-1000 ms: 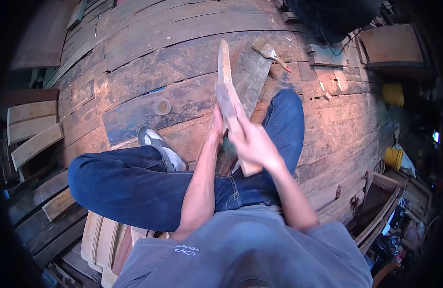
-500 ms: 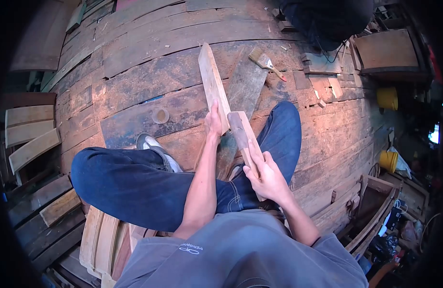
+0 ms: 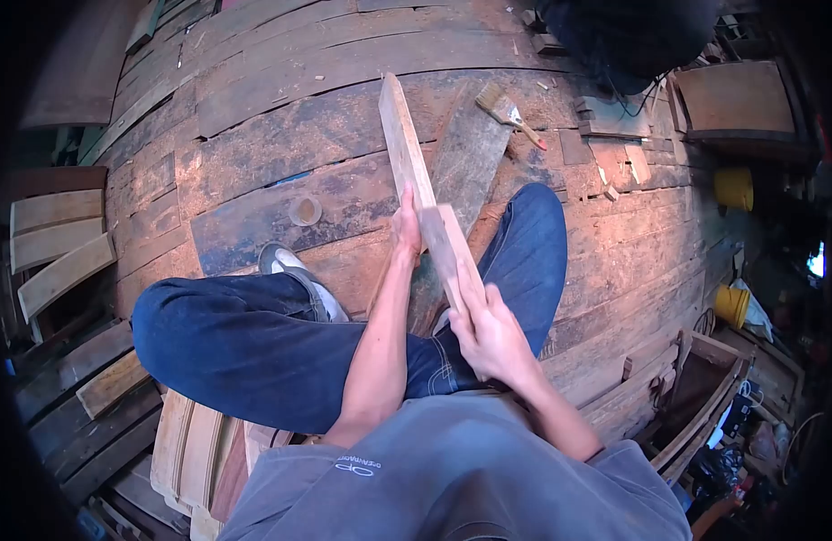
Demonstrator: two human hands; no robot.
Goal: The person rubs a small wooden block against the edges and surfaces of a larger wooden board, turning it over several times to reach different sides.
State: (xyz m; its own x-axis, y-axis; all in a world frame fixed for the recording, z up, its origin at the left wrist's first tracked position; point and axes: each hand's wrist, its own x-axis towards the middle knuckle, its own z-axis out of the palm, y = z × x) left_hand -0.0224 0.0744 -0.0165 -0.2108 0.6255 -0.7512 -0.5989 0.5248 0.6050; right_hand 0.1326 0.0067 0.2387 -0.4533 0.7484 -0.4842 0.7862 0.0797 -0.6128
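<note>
My left hand point(image 3: 406, 227) is wrapped round the lower part of a long pale board point(image 3: 403, 135), which points away from me, one narrow edge turned up. A shorter, long wooden block point(image 3: 447, 248) is gripped in my right hand point(image 3: 495, 335), fingers laid along it. The block's far end overlaps the board's near end, just right of my left hand. Both pieces are held above the floor between my bent knees. Beyond them lies a grey weathered plank point(image 3: 470, 167), with a flat paintbrush point(image 3: 509, 114) on its far end.
A small round cup point(image 3: 305, 213) stands on the sawdust-covered plank floor point(image 3: 253, 162). Curved wooden pieces point(image 3: 59, 216) are stacked at the left, more point(image 3: 190, 446) beside my left hip. At the right are yellow buckets point(image 3: 733, 189) and an open wooden frame point(image 3: 704, 352).
My right hand has turned the block more edge-on and drawn its far end slightly toward the left. The board has tilted a little, showing more of its narrow edge.
</note>
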